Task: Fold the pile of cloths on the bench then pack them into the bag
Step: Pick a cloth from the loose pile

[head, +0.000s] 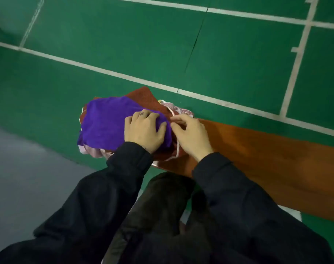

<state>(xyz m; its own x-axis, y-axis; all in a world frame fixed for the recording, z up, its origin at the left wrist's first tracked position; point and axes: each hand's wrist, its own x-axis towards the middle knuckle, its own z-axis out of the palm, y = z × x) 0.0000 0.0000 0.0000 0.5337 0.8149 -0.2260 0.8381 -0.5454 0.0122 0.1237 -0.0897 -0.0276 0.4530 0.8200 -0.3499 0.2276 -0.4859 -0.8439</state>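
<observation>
- On the bench [267, 159], my left hand [143, 130] presses flat on the purple cloth [105, 121] — fingers spread wide.
- My right hand [189, 134] pinches the pile's white edge [178, 147].

We see a brown wooden bench [267, 155] running from the middle toward the right edge of the view, over green court flooring [124, 44] marked with white lines [97, 68]. At the bench's left end lies a pile of cloths [124, 121]: purple cloth [103, 122] on top, rust-red cloth [143, 97] beneath, pale patterned cloth [179, 110] at the far edge.
</observation>
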